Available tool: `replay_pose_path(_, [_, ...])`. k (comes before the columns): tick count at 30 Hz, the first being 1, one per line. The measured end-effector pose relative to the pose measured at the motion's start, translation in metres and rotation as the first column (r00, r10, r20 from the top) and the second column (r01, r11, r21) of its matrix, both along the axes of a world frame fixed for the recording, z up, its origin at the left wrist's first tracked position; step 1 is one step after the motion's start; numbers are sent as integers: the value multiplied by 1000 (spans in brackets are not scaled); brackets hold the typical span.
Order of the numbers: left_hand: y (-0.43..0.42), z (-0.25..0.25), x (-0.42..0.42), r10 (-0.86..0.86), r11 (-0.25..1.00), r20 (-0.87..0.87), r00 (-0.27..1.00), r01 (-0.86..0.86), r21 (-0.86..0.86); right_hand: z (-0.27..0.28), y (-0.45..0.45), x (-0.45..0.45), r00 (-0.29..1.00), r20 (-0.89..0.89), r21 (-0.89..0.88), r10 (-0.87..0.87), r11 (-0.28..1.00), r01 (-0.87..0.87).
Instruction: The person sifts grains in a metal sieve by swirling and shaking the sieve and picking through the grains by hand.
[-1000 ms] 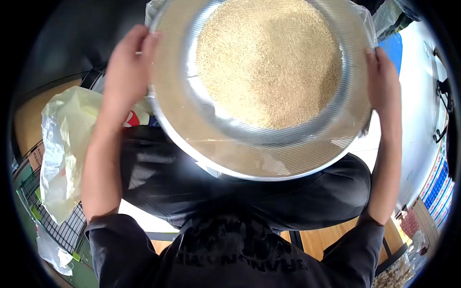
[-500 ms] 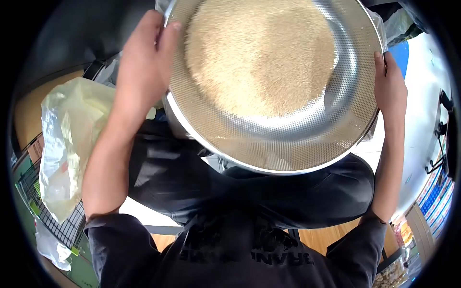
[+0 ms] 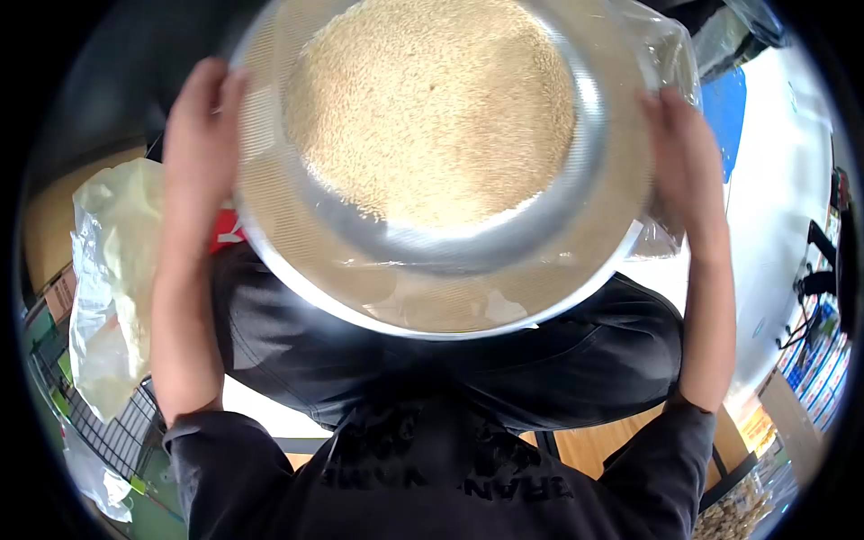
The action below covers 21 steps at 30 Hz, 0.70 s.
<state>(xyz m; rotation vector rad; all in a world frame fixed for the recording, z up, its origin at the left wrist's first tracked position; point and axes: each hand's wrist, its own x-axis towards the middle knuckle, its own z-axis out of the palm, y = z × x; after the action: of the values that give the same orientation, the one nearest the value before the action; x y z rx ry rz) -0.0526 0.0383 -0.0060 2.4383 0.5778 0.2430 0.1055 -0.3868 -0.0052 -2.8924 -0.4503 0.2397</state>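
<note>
Above my lap I hold a large round metal sieve (image 3: 504, 297) with a perforated bottom and a shiny rim. A heap of small pale tan grains (image 3: 432, 117) fills its middle. My left hand (image 3: 202, 130) grips the rim on the left, thumb on top and fingers hidden beneath. On the opposite side my right hand (image 3: 684, 153) is closed on the rim, somewhat blurred by motion. Clear plastic (image 3: 661, 45) shows behind the sieve's right edge.
A pale translucent plastic bag (image 3: 112, 270) hangs at the left by a black wire rack (image 3: 108, 432). Something red (image 3: 227, 231) shows beneath my left wrist. At the right are a blue panel (image 3: 724, 117), a white surface (image 3: 778, 207) and packaged goods (image 3: 819, 387).
The sieve and both hands have shifted left. The grains have slid within the sieve, and the red item and more of the clear plastic have come into sight.
</note>
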Motion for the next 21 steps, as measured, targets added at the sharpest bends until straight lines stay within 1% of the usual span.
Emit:
replay_pose_path(1, [-21,-11,0,-69,987,71,995,58,147,-3,-6,7,997,-41,40,-68,997,70])
replay_pose_path(2, [-45,2,7,-103,983,-124,987,120,142,9,5,6,987,-44,-46,-157,987,155])
replay_pose_path(3, [-47,3,10,-108,988,-190,976,126,87,23,14,3,967,-33,-131,-254,960,248])
replay_pose_path(5, [2,-17,5,-113,984,34,993,107,143,2,13,-4,992,129,-8,8,1000,-7])
replay_pose_path(6, [30,-9,4,-30,999,-59,998,31,24,11,29,-10,999,34,-20,24,1000,-24])
replay_pose_path(7, [24,8,4,44,992,-80,996,-53,-114,21,43,-18,998,-59,-32,33,999,-35])
replay_pose_path(8, [16,5,8,-18,999,-41,999,17,-33,16,32,-13,999,-13,37,47,998,-47])
replay_pose_path(9, [1,1,8,-65,996,-15,998,65,54,15,20,-5,998,-13,37,61,997,-61])
replay_pose_path(10, [-34,-5,9,-71,987,65,995,61,148,16,9,2,997,-5,-4,-75,997,75])
replay_pose_path(11, [-51,0,17,-115,981,-73,991,124,148,20,3,6,977,11,-47,-212,976,213])
replay_pose_path(12, [-46,-2,17,-116,983,-109,987,129,127,24,5,4,976,22,-86,-218,972,219])
replay_pose_path(13, [-40,-4,18,-123,984,-135,983,138,108,21,6,4,976,25,-81,-216,973,217])
replay_pose_path(14, [-33,-2,16,-127,983,-127,984,142,115,17,8,0,987,4,-26,-159,987,159])
replay_pose_path(15, [-27,-2,17,-91,990,-137,986,105,96,10,9,-2,994,-23,29,-106,994,107])
replay_pose_path(16, [-22,-2,17,-51,995,-143,988,62,77,15,20,-7,989,-72,9,-128,992,129])
replay_pose_path(17, [-21,-6,18,-46,995,-146,988,58,81,12,18,-6,989,-76,13,-124,992,125])
replay_pose_path(19, [-23,-13,17,-154,978,-70,986,162,132,6,8,-3,990,-95,5,-106,994,107])
replay_pose_path(20, [-29,-15,18,-143,980,-78,987,152,129,6,4,-1,990,-102,3,-95,995,96])
replay_pose_path(21, [-34,-16,18,-114,989,-146,983,126,80,6,3,1,988,-101,-8,-121,993,120])
